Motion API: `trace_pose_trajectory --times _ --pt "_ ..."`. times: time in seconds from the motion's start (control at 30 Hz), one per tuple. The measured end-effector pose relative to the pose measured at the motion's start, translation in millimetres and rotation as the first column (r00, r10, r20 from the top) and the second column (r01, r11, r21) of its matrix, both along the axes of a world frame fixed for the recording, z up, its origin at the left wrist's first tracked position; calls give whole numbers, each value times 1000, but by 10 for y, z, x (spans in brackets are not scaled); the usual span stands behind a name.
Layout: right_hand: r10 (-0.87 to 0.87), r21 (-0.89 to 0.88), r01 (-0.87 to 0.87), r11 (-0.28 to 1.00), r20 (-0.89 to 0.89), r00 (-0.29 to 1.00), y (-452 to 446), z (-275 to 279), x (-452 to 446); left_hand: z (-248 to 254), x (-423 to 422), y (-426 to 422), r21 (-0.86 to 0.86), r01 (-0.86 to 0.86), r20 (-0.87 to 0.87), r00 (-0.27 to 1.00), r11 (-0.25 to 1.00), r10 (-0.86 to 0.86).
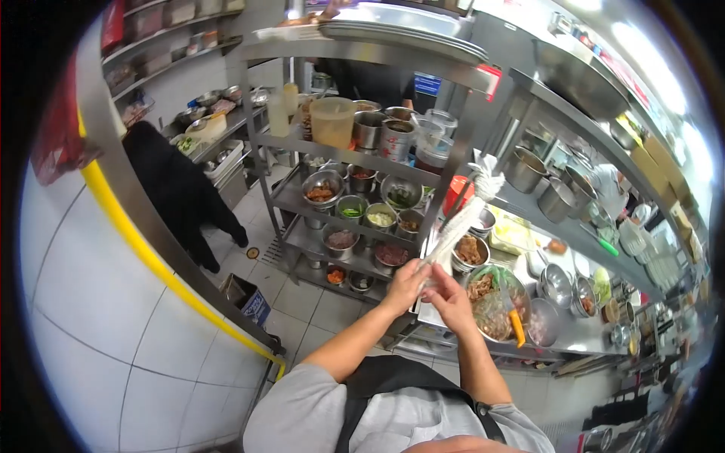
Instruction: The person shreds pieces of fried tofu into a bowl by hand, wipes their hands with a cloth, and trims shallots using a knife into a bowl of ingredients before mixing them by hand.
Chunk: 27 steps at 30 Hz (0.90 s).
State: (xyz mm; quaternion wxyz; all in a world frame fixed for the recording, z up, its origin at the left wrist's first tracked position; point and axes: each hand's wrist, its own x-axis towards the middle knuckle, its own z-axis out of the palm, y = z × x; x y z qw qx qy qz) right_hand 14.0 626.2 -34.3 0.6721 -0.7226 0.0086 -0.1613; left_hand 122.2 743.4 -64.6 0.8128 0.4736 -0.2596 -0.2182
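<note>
A white, twisted bundle of cloth or cord (462, 219) hangs knotted at the post of the metal shelf rack. My left hand (408, 285) closes on its lower end. My right hand (450, 297) is right beside it, its fingers bent towards the same pale strands; what lies between those fingertips is too small to make out. Just right of my hands, a large bowl of meat in a plastic bag (491, 302) stands on the counter, with an orange-handled tool (516, 328) lying across it. Behind that sits a bowl of brown pieces (470, 251).
Ahead stands a metal rack (355, 155) holding several bowls of ingredients. To the right runs a steel counter (566, 341) with pans and bowls. A yellow-edged tiled wall (151, 302) bounds the left side. A person in black (170, 192) is at the left, near a floor box (245, 300).
</note>
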Motion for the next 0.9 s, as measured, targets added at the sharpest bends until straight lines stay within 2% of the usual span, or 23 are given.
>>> trace_pose_trajectory --times 0.07,0.1,0.13,0.17,0.23,0.33,0.4,0.43,0.5,0.57,0.6,0.67,0.73,0.8,0.87,0.9 --pt "108 11 -107 994 -73 991 -118 -7 -252 -63 30 -30 55 -300 67 953 952 296" --pt "86 87 -81 993 -60 994 -88 -43 -419 124 7 83 169 -313 50 950 935 309" --pt "46 119 -37 992 -72 996 -104 -126 -585 56 59 49 189 -403 168 912 896 375" --pt "32 159 -12 987 -126 992 -130 -227 -791 34 52 42 151 -398 210 908 905 364" --pt "-16 206 63 977 -222 975 -212 -498 -1234 272 -198 2 134 -227 59 974 965 220" --pt "-115 260 216 941 -354 928 -332 -1096 -1946 -244 -496 -244 182 -119 89 991 976 104" --pt "-192 231 320 919 -449 873 -288 -1305 -2380 -489 -751 -352 310 -52 88 996 949 26" --pt "-196 248 342 906 -469 861 -244 -1322 -2564 -531 -918 -452 307 -42 -29 998 951 54" --pt "-240 272 409 871 -492 837 -170 -1380 -2826 -564 -1062 -606 337 38 -42 999 941 -25" --pt "-169 180 295 938 -507 845 -71 -1510 -3056 -596 -1093 -769 371 80 -10 997 925 -82" --pt "-204 184 340 922 -515 833 -42 -1439 -3130 -576 -1084 -859 417 100 62 988 903 -138" --pt "-168 26 227 974 -592 789 -34 -1274 -3262 -538 -1109 -1038 473 135 64 980 870 -187" --pt "-253 7 320 948 -595 763 -20 -1217 -3356 -585 -1137 -1196 495 200 109 951 845 -289" --pt "-337 -113 353 929 -654 677 -19 -1087 -3397 -633 -1223 -1319 495 192 97 957 848 -273" --pt "-399 -139 426 894 -679 616 21 -1080 -3389 -815 -1265 -1373 483 293 77 924 825 -374" --pt "-458 -160 471 867 -629 629 36 -1220 -3396 -852 -1378 -1372 489 391 60 877 780 -477"
